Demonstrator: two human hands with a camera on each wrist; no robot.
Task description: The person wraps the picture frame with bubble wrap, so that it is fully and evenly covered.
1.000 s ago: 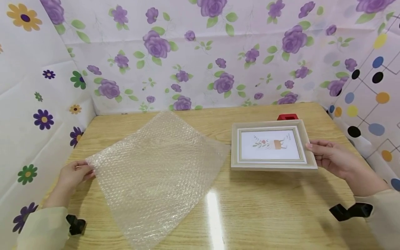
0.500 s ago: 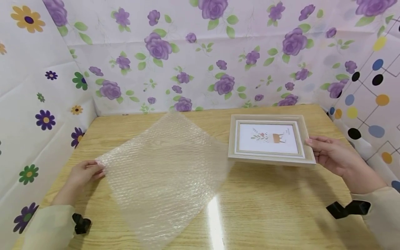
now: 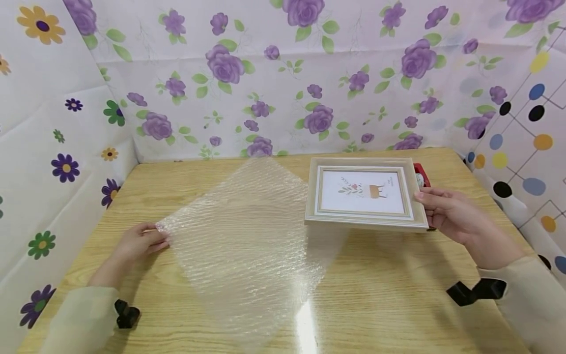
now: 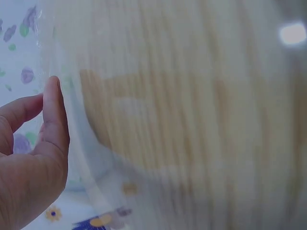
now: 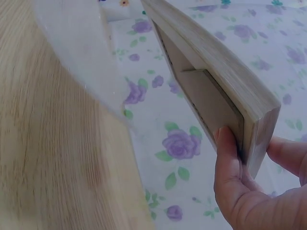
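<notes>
My left hand (image 3: pixel 138 242) pinches the left corner of a clear sheet of bubble wrap (image 3: pixel 247 231) between thumb and fingers. In the left wrist view the bubble wrap (image 4: pixel 158 120) fills most of the picture beside the hand (image 4: pixel 38 158). At the right edge of a cream picture frame (image 3: pixel 362 223) with a plant drawing, my right hand (image 3: pixel 455 216) grips with the thumb on top. The picture frame is held above the table, face up, over the sheet's right corner. Its backing and side (image 5: pixel 211 96) show in the right wrist view, with fingers of the right hand (image 5: pixel 259 196) underneath.
A red object (image 3: pixel 422 177) lies behind the picture frame, mostly hidden by it. The wooden table (image 3: pixel 398 305) backs onto a flowered cloth wall (image 3: pixel 283 73), with patterned cloth at both sides.
Both hands have moved inward: the left hand has drawn the bubble wrap to the right, and the right hand has carried the picture frame left and slightly back, over the sheet's corner.
</notes>
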